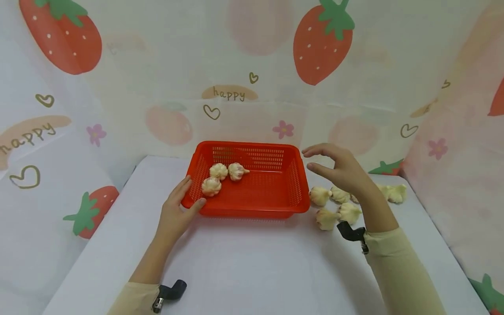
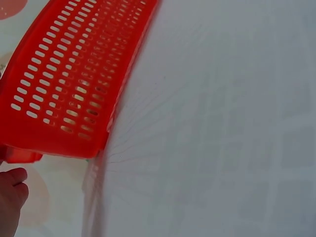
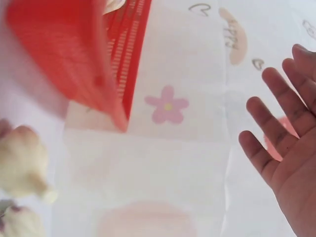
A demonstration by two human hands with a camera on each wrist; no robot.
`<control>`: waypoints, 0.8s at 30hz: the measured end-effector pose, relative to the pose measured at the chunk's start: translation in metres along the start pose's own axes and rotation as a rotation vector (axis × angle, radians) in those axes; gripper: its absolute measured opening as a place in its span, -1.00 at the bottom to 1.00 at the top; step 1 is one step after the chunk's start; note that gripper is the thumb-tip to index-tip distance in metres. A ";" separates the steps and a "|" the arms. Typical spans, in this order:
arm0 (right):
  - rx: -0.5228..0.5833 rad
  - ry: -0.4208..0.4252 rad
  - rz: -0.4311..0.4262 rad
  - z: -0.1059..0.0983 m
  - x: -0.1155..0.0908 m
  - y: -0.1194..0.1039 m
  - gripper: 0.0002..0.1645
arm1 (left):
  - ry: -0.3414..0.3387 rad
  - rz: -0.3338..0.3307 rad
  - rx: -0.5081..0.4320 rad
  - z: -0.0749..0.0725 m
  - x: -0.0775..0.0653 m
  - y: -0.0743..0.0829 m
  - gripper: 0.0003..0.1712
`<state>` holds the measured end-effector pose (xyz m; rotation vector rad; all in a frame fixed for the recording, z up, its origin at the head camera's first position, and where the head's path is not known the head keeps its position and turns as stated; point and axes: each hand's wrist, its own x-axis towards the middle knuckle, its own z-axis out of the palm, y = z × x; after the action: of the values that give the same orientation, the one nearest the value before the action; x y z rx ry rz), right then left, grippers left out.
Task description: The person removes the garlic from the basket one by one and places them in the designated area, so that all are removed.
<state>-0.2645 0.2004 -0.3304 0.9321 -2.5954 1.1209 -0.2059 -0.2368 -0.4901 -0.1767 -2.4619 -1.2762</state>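
Observation:
A red plastic basket (image 1: 252,208) with slotted walls stands on the white table, holding three garlic bulbs (image 1: 211,187) in its left part. My left hand (image 1: 177,214) rests at the basket's front left corner, fingers extended along the left rim and thumb by the front edge. Only its fingertips (image 2: 17,182) show in the left wrist view. Just right of the basket, my right hand (image 1: 340,168) is raised with fingers spread and nothing in it. Below that hand and wrist lie several more garlic bulbs (image 1: 326,218), some partly hidden by the forearm.
The white table (image 1: 260,262) backs onto a hanging sheet (image 1: 252,52) printed with strawberries, hearts and flowers. Each wrist carries a small black camera, one on the left (image 1: 173,291) and one on the right (image 1: 352,232).

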 end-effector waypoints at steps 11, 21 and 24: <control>-0.005 -0.177 0.108 0.032 0.106 -0.007 -0.66 | 0.012 -0.001 -0.031 0.004 -0.001 -0.003 -0.12; -0.023 -0.275 0.151 0.082 0.148 0.012 -0.64 | 0.018 -0.030 -0.042 0.002 -0.008 -0.006 -0.09; 0.016 -0.282 0.163 0.097 0.153 0.016 -0.63 | 0.028 -0.025 -0.049 0.000 -0.008 -0.006 -0.11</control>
<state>-0.3867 0.0671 -0.3511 0.9589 -2.9392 1.1214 -0.2001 -0.2400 -0.4979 -0.1397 -2.4188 -1.3410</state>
